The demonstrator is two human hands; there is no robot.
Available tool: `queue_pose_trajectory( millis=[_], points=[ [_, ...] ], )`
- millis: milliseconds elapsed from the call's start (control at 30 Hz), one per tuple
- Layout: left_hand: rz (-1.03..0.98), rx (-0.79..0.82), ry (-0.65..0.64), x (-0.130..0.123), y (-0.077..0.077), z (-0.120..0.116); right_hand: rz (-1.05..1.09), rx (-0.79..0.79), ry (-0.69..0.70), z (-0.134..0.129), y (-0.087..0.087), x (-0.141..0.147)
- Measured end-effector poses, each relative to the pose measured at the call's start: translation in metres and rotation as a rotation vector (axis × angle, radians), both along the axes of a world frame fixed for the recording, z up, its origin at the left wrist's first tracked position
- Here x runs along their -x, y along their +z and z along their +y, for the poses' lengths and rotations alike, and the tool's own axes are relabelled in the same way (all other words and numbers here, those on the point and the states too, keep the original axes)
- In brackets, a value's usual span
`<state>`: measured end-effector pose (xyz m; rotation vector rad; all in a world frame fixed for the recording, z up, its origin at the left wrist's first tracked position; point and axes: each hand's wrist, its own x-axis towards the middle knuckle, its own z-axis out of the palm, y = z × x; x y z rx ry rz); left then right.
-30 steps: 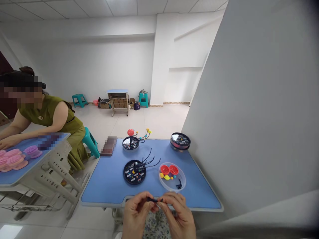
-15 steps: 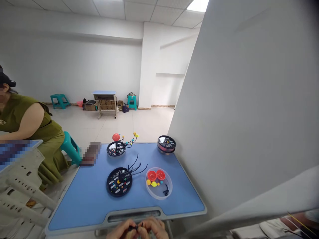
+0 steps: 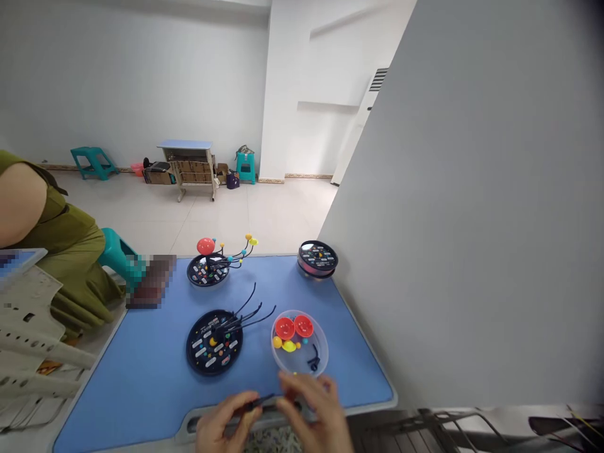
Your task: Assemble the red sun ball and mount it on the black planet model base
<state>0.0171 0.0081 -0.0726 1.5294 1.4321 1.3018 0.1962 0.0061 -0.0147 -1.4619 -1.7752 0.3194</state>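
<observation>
At the far left, an olive sleeveless dress [image 3: 51, 233] is being worn by a seated co-worker, and a teal plastic stool [image 3: 116, 248] is being partly covered by it. At the near-left corner of the blue table [image 3: 108, 402], a pixelated object [image 3: 151, 281] is being kept unreadable by the blur.

On the table, a thin black rod [image 3: 258, 401] is being pinched in the narrowly closed fingers of the left hand [image 3: 221, 421]. Its long axis is being held almost level across the body, tilted slightly up, with its free end pointing right toward the other hand. The right hand [image 3: 314, 409] is being held nearby with its fingers loosely spread and curved; nothing is seen being gripped by it, and it is not seen touching the rod.

Straight ahead of the left hand, a black round model base [image 3: 202, 352] is being left with curved black wire arms rising from it. Farther back, a second black base [image 3: 207, 272] is being topped by a red ball [image 3: 206, 246] on wire arms. Just ahead of the right hand, which is the nearer hand, a clear round dish [image 3: 326, 346] is being used to contain two red half-spheres [image 3: 294, 326], yellow pieces [image 3: 289, 346] and a small black wire piece [image 3: 313, 358]. At the far right, a third black disc [image 3: 318, 255] is being rested on the table.
</observation>
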Motion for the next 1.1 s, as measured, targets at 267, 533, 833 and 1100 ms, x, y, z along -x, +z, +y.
queue_pose_trajectory(
  millis=[267, 533, 833, 1100],
  points=[
    [0.412, 0.026, -0.046, 0.012, 0.013, 0.018, -0.745, 0.303, -0.033, 0.069, 0.046, -0.055],
    [0.768, -0.189, 0.013, 0.002, 0.014, 0.020, -0.913, 0.507, -0.156, 0.076, 0.042, -0.042],
    [0.808, -0.233, 0.015, 0.003, 0.015, 0.019, -0.811, 0.494, -0.188, 0.074, 0.029, -0.049],
    [0.801, -0.433, -0.259, -0.050, 0.068, 0.043, -0.344, 0.331, -0.249, 0.068, 0.025, -0.066]
  ],
)
